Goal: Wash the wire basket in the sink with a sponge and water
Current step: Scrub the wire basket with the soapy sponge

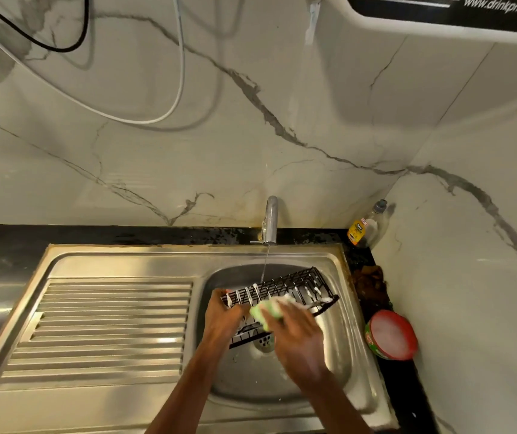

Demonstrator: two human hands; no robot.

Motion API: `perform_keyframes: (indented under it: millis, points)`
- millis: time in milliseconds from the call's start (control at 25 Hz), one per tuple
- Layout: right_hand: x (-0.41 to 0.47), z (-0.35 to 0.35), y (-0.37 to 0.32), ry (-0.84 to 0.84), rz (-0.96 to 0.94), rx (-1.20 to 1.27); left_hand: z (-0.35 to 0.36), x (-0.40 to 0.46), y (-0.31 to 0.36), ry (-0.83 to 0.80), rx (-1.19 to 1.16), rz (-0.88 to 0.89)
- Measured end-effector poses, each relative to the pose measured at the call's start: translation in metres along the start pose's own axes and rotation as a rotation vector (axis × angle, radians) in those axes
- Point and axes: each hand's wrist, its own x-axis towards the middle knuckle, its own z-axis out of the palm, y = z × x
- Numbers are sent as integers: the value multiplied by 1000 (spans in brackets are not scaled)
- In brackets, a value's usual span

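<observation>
Kitchen corner. Back wall (188, 136) and side wall (476, 245): pale marble-look tile with grey veins. Black cable (63, 48) and white hose (179, 89) hang against the back wall. White appliance (438, 23) mounted at upper right. Dark bench (6, 242) runs along the wall foot, glossy under warm light.

A: Sink (119, 264): brushed steel, shiny, ribbed drainer. Tap (271, 219): polished metal.
B: Basket (285, 288): black coated wire, streaked with white foam. Sponge (268, 311): soft green foam, wet.
A: Wall (251, 136): glossy veined marble. Counter (157, 234): dark polished stone.
</observation>
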Motion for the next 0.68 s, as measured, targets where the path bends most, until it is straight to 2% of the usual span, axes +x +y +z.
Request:
perform_keyframes:
  millis: [40,80,120,240,280,400,480,560,680]
  points:
    - [-6,0,1,-18,-161,-65,-1,0,3,1,13,0]
    - [-7,-3,10,-21,-213,-107,-1,-1,5,-3,24,0]
    - [-5,-5,26,-12,-170,-138,-3,-1,5,-9,27,-12]
    - [11,-7,49,93,283,-152,-7,0,4,-31,39,-30]
    - [16,0,37,97,361,-79,-5,-1,4,-35,45,-29]
    - [15,17,-2,8,119,5,-1,-3,4,-31,76,17]
    - [21,11,7,-85,202,83,0,-7,5,-48,83,22]
    - [20,9,24,-33,315,39,-1,-11,7,-64,103,30]
    - [17,16,10,-28,242,-74,-2,-12,10,-59,145,51]
